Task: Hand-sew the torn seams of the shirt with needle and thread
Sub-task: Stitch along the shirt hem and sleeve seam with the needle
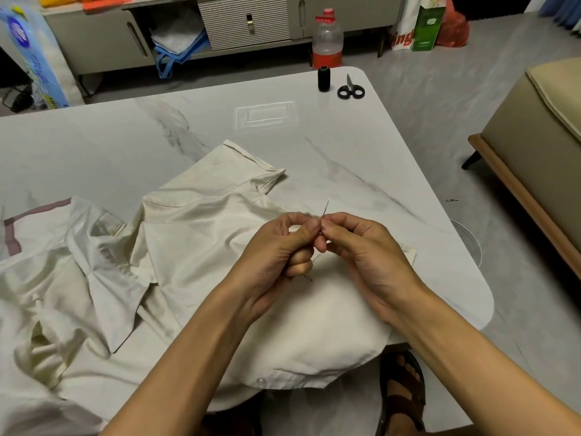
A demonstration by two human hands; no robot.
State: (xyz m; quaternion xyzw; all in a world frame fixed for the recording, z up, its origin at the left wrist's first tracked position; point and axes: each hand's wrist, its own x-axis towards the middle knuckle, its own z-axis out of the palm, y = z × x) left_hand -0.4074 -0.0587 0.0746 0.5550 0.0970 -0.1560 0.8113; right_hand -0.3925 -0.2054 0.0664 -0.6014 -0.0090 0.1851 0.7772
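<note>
Cream shirt (195, 234) lies rumpled over the near half of the counter (94, 146). Above its middle the left grip (279, 256) and right grip (364, 247) meet thumb to thumb, both pinching the lower shaft of the needle (325, 208), with dark thread (309, 278) trailing below the left. Needle's long axis stands near-upright, free end pointing far and slightly right; best to brace both wrists, keep the pinch low, and pull the thread taut before entering the cloth.

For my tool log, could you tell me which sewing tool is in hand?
The needle, pinched between the left hand and right hand; the thread spool and scissors sit untouched farther back.
</note>
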